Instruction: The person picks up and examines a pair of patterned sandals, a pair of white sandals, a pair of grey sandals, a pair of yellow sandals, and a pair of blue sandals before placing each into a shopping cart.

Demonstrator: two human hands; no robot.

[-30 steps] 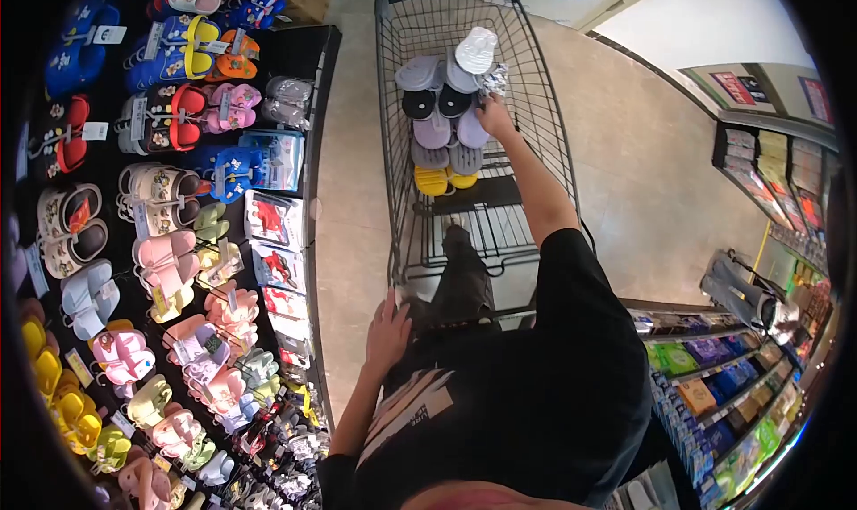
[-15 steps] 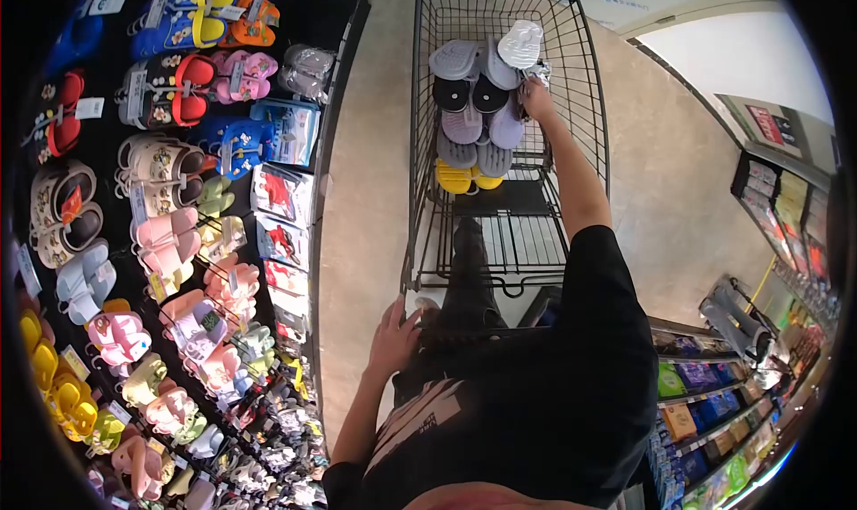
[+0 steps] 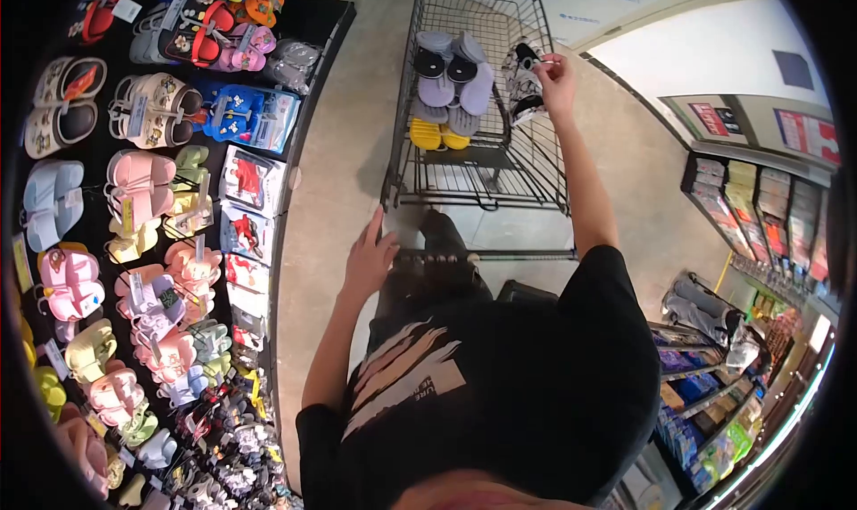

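Note:
My right hand [image 3: 557, 86] is closed in a pinch on the tie at the top of a pair of black-and-white patterned slippers [image 3: 521, 86]. The pair hangs over the right side of the shopping cart [image 3: 546, 162]. My left hand [image 3: 368, 258] lies at the left end of the cart's handle bar [image 3: 527, 256], its fingers stretched forward. In the cart, paired slippers are laid in a column: grey ones [image 3: 435, 42] at the far end, black ones [image 3: 429, 63], lilac ones [image 3: 436, 91], more grey ones [image 3: 462, 121] and yellow ones [image 3: 426, 134] nearest me.
A rack [image 3: 335, 37] of hanging slippers and clogs runs along the left, with packaged goods [image 3: 243, 176] on its aisle side. Shelves of boxed goods [image 3: 701, 389] stand at right. Behind them is a person [image 3: 701, 306] in grey trousers. A white wall [image 3: 705, 46] borders the right.
My right hand has moved from over the slipper column to the cart's right side, holding the patterned slippers. The silvery-white slipper is gone from the column's far end. The view has shifted.

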